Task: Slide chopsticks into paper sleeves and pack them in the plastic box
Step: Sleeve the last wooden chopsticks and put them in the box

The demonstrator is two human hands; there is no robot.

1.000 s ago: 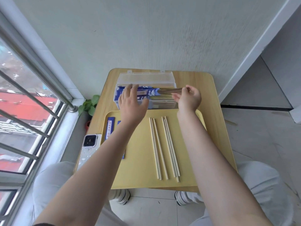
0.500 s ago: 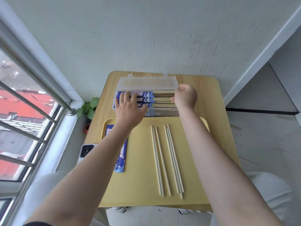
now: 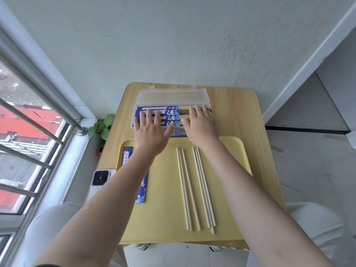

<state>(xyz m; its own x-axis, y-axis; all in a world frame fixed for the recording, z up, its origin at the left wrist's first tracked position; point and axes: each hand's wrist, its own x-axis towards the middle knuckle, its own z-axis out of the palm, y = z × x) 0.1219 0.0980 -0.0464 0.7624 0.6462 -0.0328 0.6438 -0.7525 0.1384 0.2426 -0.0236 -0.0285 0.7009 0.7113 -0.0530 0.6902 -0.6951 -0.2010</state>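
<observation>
Pressing sleeved pairs flat in the clear plastic box [image 3: 171, 97] at upper centre, our left hand [image 3: 152, 132] and right hand [image 3: 202, 128] lie open-fingered; the right unclenched, pair released. Bare wooden chopsticks [image 3: 194, 187] await on the yellow tray [image 3: 231, 143].

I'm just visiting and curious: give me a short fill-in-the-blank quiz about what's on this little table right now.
1. Both hands, left hand and right hand, rest flat on sleeved chopsticks in the clear plastic ____.
2. The bare chopsticks lie on the ____ tray.
3. A lone paper sleeve on the tray is coloured ____.
4. The phone lies at the table's ____ edge.

Missing words: box; yellow; blue; left
</observation>
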